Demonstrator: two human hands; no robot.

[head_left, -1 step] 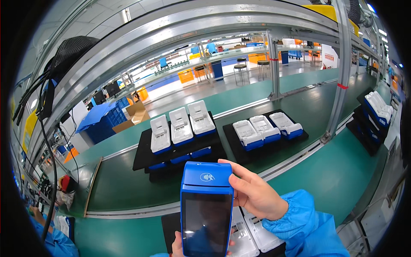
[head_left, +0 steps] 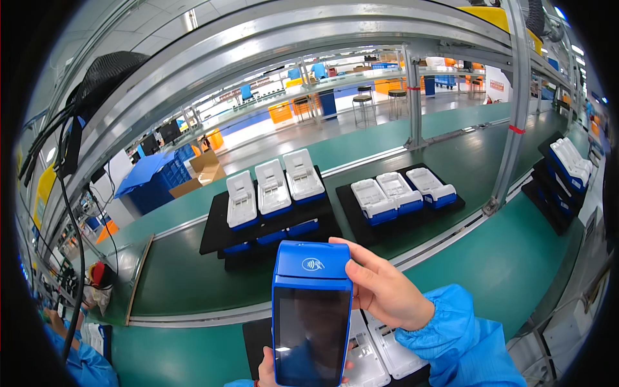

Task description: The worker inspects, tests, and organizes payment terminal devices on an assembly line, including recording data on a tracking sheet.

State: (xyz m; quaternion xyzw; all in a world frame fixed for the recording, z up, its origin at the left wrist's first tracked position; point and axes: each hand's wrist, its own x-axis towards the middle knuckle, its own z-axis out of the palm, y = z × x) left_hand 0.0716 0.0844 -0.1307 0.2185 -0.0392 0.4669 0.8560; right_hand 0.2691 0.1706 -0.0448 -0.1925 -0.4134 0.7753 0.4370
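A blue card payment terminal (head_left: 311,322) with a dark screen is held upright in front of me, its screen toward me. My right hand (head_left: 387,290) grips its upper right side, thumb near the front edge and fingers behind. Low on the left side, my left hand (head_left: 267,369) holds the terminal's bottom part; most of that hand is hidden behind it or cut off by the lower edge. Behind the terminal, white device housings (head_left: 394,348) lie on a black foam tray (head_left: 256,338) on the green bench.
On the belt ahead, stacked black trays (head_left: 216,222) carry white-and-blue housings (head_left: 273,187), with another tray (head_left: 348,209) to their right. More stacked trays (head_left: 547,206) stand far right. A metal post (head_left: 516,129) rises at the right. A co-worker's blue sleeve (head_left: 90,364) shows lower left.
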